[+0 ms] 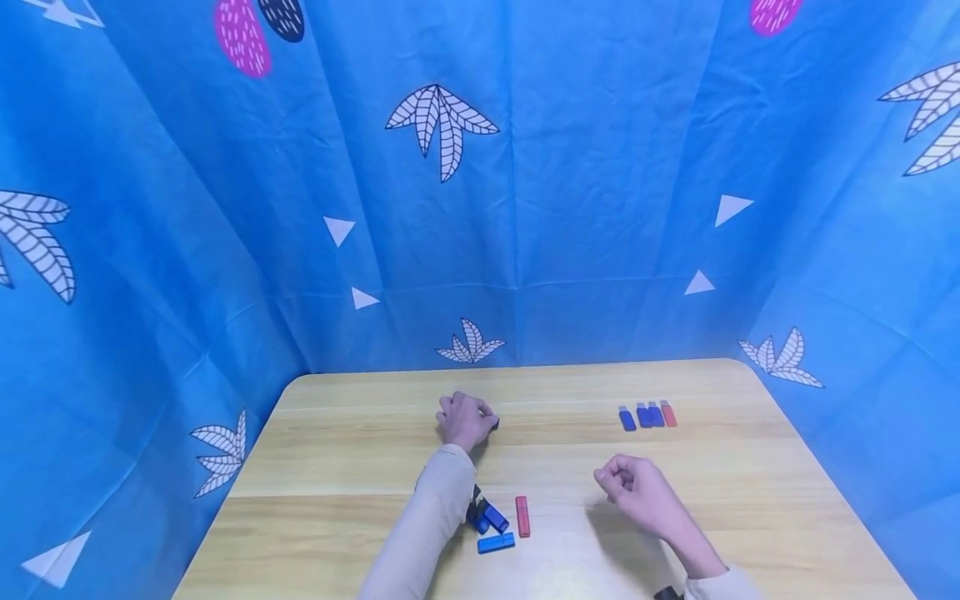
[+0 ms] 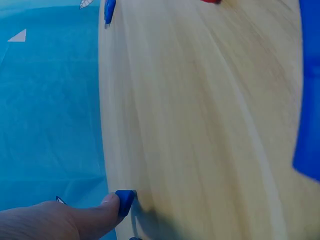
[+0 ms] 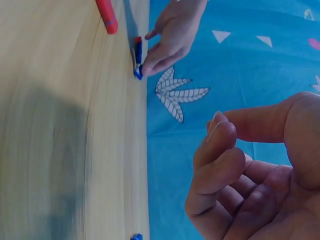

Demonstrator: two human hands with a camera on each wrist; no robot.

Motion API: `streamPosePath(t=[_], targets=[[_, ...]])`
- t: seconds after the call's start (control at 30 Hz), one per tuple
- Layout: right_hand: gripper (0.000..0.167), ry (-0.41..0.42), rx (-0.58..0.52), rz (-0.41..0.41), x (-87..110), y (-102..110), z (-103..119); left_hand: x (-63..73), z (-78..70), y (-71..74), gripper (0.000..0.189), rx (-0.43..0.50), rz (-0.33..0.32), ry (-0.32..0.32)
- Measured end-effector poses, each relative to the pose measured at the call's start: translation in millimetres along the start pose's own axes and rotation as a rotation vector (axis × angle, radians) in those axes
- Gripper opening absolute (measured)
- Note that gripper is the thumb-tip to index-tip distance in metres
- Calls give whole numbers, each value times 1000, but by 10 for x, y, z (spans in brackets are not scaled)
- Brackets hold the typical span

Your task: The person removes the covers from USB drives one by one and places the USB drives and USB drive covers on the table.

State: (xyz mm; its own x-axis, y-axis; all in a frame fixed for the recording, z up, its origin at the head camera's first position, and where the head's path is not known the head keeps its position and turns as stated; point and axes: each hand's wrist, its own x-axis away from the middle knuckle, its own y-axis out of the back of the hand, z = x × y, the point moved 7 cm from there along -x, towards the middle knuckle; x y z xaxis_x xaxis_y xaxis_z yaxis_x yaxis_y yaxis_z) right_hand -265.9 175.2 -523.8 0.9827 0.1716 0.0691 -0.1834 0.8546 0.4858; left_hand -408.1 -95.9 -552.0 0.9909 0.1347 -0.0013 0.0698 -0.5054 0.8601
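Fingers of the left hand pinched a blue piece at their right, near the far edge of the table (long axis unreadable); right hand, curled, nothing visible within, hung well apart, nearer the sticks

Before me I see a light wooden table with streaky grain and rounded far corners. Behind it and on both its sides hangs a blue curtain, creased by long folds. On the cloth I make out white leaves with dark outlines, pale triangles and, near the top, pink ovals, one beside a dark oval flecked with white.
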Motion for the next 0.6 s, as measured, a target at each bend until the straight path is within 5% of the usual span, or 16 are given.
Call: streamPosePath(t=[0.6], targets=[[21, -5, -38, 55, 147, -114, 109, 3, 27, -55, 11, -31, -64, -71]])
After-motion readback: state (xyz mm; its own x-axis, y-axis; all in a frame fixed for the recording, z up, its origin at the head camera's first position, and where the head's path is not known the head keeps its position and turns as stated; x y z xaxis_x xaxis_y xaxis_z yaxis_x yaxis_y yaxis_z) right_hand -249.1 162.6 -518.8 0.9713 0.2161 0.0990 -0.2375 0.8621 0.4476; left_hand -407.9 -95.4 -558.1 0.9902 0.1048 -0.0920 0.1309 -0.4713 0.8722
